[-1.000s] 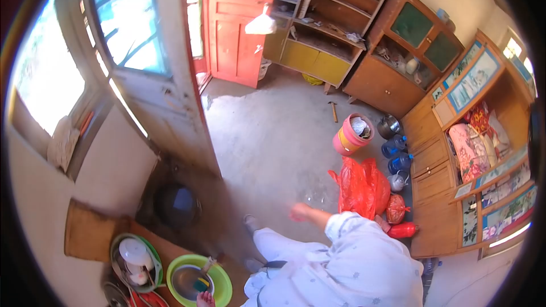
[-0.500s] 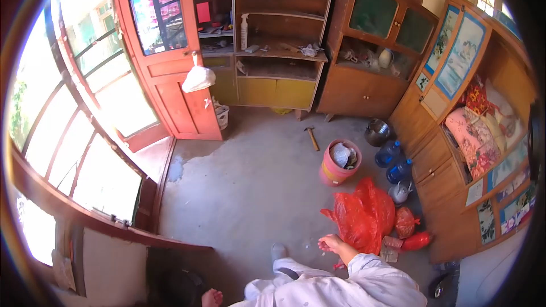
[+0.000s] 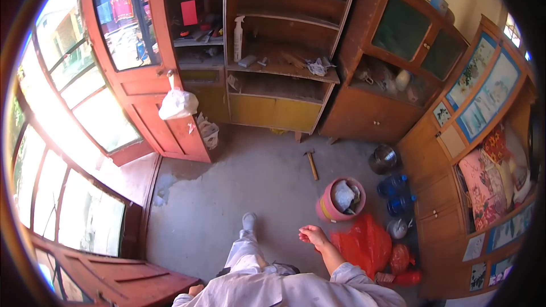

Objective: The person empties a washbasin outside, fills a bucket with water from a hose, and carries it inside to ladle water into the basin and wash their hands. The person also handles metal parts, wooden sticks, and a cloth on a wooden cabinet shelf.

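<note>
- Red plastic bag (image 3: 367,247) lies spread on the floor (image 3: 199,207), on the near side of the pink bucket (image 3: 326,209) and just beside it.
- Right hand (image 3: 313,235): nearer the person than the bucket and a little to its left, close to the bag; fingers loosely bent, grip released.
- Left hand (image 3: 196,290): well to the bucket's near left, mostly hidden by the sleeve; I cannot tell whether it is clenched.
- Hammer (image 3: 313,166): on the floor beyond the bucket, slightly left.
- Metal pot (image 3: 384,159): beyond the bucket, to its right.
- Two blue bottles (image 3: 393,186): right of the bucket.
</note>
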A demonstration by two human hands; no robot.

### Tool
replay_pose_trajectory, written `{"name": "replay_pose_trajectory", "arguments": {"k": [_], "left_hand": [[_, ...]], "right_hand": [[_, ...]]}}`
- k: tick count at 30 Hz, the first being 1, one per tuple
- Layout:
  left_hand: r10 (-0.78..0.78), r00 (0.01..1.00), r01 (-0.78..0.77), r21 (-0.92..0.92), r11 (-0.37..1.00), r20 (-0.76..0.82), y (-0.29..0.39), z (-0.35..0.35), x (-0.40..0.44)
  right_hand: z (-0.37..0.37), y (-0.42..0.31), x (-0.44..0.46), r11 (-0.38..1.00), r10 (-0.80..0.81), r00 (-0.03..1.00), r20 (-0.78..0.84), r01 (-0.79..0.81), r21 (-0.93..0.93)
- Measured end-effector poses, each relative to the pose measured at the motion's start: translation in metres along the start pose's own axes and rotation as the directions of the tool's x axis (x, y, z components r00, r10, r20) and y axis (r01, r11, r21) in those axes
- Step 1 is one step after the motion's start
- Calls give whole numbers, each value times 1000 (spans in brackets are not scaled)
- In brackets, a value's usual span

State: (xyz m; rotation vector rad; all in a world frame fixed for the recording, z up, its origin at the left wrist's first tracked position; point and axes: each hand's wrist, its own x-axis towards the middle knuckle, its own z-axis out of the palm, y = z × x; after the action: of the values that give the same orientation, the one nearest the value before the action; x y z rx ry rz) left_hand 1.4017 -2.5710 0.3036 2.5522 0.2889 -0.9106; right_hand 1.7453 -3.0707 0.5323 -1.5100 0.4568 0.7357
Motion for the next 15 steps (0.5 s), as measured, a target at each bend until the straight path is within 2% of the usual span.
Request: {"name": "replay_pose_trajectory", "arguments": {"k": [3, 4, 5, 6, 7, 8, 9, 10, 11, 12, 13, 14, 15], "left_hand": [[-93, 949, 84, -41, 996, -302, 13, -61, 102], [-121, 910, 104, -63, 993, -396, 23, -84, 136], [-56, 946, 71, 37, 997, -320, 23, -110, 164], [69, 980, -36, 175, 984, -186, 30, -152, 194], [138, 986, -117, 200, 973, -94, 53, -210, 213], [158, 987, -154, 101, 983, -38, 83, -275, 230], [-154, 988, 139, -648, 748, 35, 118, -318, 282], [-450, 887, 109, -994, -15, 104, 152, -361, 333], [-399, 916, 76, -995, 69, 42, 191, -415, 370], [-268, 963, 34, -987, 154, -8, 230, -471, 393], [-204, 978, -18, -990, 142, -48, 258, -508, 429], [-218, 963, -118, -977, 178, -156, 302, -550, 444], [-184, 961, -164, -963, 214, -204, 327, -576, 466]], "right_hand": [[-16, -52, 59, 999, -12, 999, -38, 14, 49], [-22, -68, 77, 997, 25, 993, -114, -16, 80], [-34, -86, 94, 997, 11, 989, -150, 1, 81], [-42, -104, 103, 997, 13, 983, -184, 3, 83], [-47, -118, 110, 996, 16, 977, -212, 4, 93], [-49, -137, 117, 992, 18, 965, -263, 16, 127], [-56, -150, 128, 986, 34, 958, -285, 15, 169], [-61, -164, 138, 979, 64, 945, -321, 2, 202], [-66, -177, 152, 973, 91, 929, -357, -6, 232], [-71, -191, 170, 966, 104, 931, -349, -11, 257], [-78, -207, 189, 961, 116, 933, -341, -18, 276], [-85, -220, 207, 956, 131, 935, -330, -32, 292], [-90, -234, 230, 964, 54, 944, -325, 36, 263]]}}
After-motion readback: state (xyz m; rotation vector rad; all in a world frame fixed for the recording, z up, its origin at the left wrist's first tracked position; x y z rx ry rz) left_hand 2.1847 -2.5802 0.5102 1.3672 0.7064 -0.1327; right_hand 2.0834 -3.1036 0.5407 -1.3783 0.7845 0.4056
